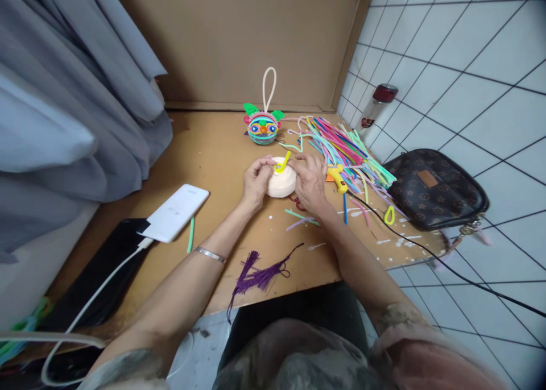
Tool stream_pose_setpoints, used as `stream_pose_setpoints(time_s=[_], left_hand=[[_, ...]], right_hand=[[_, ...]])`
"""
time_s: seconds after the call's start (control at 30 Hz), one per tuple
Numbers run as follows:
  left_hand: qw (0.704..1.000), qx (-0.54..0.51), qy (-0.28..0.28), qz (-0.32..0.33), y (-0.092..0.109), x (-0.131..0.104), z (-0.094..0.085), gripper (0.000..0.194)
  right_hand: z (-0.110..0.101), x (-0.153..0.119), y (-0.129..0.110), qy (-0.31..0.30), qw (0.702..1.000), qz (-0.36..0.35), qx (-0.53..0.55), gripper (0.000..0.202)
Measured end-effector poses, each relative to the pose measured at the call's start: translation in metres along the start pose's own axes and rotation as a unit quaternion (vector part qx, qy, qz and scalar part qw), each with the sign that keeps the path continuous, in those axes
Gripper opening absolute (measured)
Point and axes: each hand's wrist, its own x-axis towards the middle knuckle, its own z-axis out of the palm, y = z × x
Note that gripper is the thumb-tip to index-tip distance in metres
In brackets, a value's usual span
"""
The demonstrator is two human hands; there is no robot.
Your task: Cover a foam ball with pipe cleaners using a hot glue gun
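A cream-coloured ball (pixel 281 184) is held between my two hands over the middle of the wooden table. On its top lies a bent yellow strip (pixel 283 164), one end sticking up. My left hand (pixel 257 181) is closed on the ball's left side, its fingertips at the yellow strip. Against the right side is my right hand (pixel 310 181), fingers bent around the ball and touching near the strip. Behind them stands a colourful animal-faced ornament (pixel 263 129) with a white loop on top.
Coloured fuzzy sticks (pixel 341 148) and a yellow glue gun (pixel 338 179) with a black cord lie right. Beyond are a brown handbag (pixel 439 188) and a glass bottle (pixel 372 114). Purple tassels (pixel 260 276) lie in front; a white power bank (pixel 176 212) sits left.
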Motion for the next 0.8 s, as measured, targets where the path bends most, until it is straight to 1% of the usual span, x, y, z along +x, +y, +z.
stream_pose_setpoints(time_s=[0.1,0.17,0.27,0.37,0.43,0.5,0.57,0.67,0.73,0.8], left_hand=[[1.000,-0.011,0.014,-0.005,0.001,0.000,0.000,0.014],[1.000,-0.010,0.017,-0.005,0.002,0.000,0.001,0.013],[1.000,0.006,0.010,0.005,0.002,-0.001,0.003,0.011],[0.999,0.025,0.006,0.026,0.002,-0.005,0.006,0.011],[0.999,0.032,0.002,0.038,0.002,-0.007,0.008,0.010],[0.998,0.037,-0.002,0.045,0.003,-0.008,0.009,0.010],[0.998,0.043,-0.004,0.045,0.004,-0.008,0.008,0.010],[0.998,0.048,-0.013,0.042,0.006,-0.008,0.007,0.010],[0.998,0.046,-0.022,0.040,0.007,-0.007,0.006,0.010],[0.998,0.042,-0.028,0.040,0.008,-0.007,0.005,0.010]], right_hand=[[0.003,0.000,0.001,-0.004,1.000,-0.026,-0.009,0.043],[0.005,-0.001,0.001,0.014,0.999,-0.040,-0.007,0.043],[0.003,-0.003,-0.003,0.077,0.996,-0.035,0.017,0.044],[-0.004,-0.006,-0.011,0.131,0.989,-0.035,0.063,0.042],[-0.008,-0.008,-0.017,0.137,0.985,-0.039,0.095,0.039],[-0.010,-0.008,-0.018,0.133,0.983,-0.025,0.123,0.039],[-0.009,-0.005,-0.012,0.144,0.978,0.010,0.152,0.040],[-0.003,0.002,0.006,0.181,0.959,0.051,0.211,0.042],[0.002,0.006,0.016,0.181,0.953,0.048,0.239,0.042],[0.008,0.006,0.019,0.154,0.959,0.031,0.235,0.041]])
